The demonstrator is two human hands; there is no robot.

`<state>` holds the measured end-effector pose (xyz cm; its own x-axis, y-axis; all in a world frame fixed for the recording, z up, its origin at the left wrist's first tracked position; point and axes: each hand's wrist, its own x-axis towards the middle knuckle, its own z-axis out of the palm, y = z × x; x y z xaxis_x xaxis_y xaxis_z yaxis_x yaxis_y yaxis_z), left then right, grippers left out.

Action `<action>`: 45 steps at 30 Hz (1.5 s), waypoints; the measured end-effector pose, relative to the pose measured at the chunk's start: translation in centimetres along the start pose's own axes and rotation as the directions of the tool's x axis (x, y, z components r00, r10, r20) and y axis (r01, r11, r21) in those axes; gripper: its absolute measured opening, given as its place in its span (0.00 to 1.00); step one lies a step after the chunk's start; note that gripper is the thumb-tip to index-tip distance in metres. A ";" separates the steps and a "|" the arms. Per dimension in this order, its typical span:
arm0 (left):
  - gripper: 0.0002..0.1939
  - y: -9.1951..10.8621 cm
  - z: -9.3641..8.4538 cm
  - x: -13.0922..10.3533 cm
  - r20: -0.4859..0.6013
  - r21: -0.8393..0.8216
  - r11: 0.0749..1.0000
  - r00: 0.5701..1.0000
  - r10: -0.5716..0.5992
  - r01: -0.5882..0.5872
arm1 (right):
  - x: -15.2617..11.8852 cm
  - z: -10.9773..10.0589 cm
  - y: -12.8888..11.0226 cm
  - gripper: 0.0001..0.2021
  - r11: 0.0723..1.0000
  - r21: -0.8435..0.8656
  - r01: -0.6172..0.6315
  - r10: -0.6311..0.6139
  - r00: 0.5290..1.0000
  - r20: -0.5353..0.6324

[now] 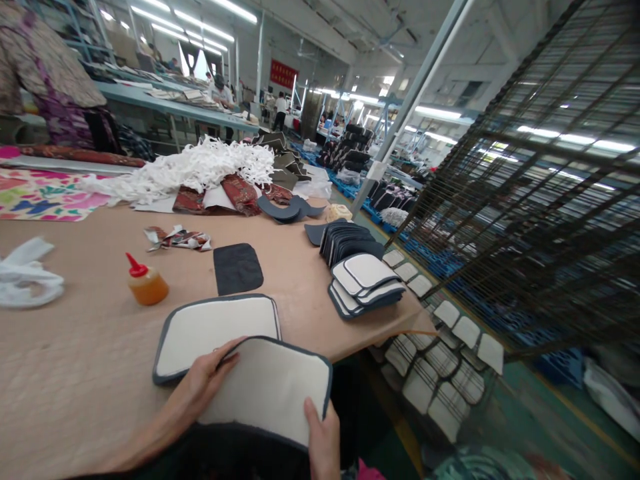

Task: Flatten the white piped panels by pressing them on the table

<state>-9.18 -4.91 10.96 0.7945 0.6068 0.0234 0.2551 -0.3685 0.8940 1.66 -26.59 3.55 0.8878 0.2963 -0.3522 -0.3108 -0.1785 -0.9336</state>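
White padded panels with dark grey bound edges are what we have in hand; the nearer rounded-rectangle white padded panel (273,390) hangs past the near edge of the tan paper-covered worktable (75,373), and we grip it at two points; our left hand (200,383) pinches its upper left corner, thumb on top, and our right hand (324,440) clamps its lower right edge, thumb pressed on the white face; holding it at opposite corners seems to keep the soft piece flat and taut, white side up, where we can look it over. Just behind it, and touching or slightly overlapped by it, a second white padded panel of the same cut (215,330) lies flat on the table, close enough, we judge, to be reached without stretching.

Further back sit a small squeeze bottle of amber liquid with a red nozzle (145,283), upright and within left-hand reach, and a dark grey rounded fabric patch (237,268) lying alone. To the right, a stack of smaller white-and-grey pads (367,287) rests near the table's corner, with a fanned row of dark grey cut pieces (347,240) behind it; more white pads (440,373) are laid out in rows on a rack below the table's edge. A heap of white shredded strips (195,167) fills the far side; a person in patterned clothing (45,73) stands at the upper left.
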 end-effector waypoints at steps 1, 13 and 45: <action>0.21 -0.5 0.5 0.0 -0.019 0.021 1.000 1.000 0.022 -0.021 | 0.2 0.1 0.1 0.30 1.000 0.010 -0.008 0.008 1.000 -0.003; 0.26 0.1 1.1 0.2 -0.133 -0.016 0.986 0.977 -0.167 0.166 | -1.3 1.6 -0.3 0.21 0.437 0.867 -0.241 0.191 0.966 0.172; 0.19 0.4 -1.2 0.6 0.136 0.096 0.994 0.989 -0.059 0.046 | 6.0 -23.0 -3.6 0.20 0.983 0.167 0.072 0.039 0.813 -0.581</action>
<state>-9.23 -3.82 11.91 0.8456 0.5260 -0.0907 0.3432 -0.4057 0.8471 15.96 -45.72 6.34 0.9069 -0.3112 -0.2841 -0.2981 0.0028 -0.9545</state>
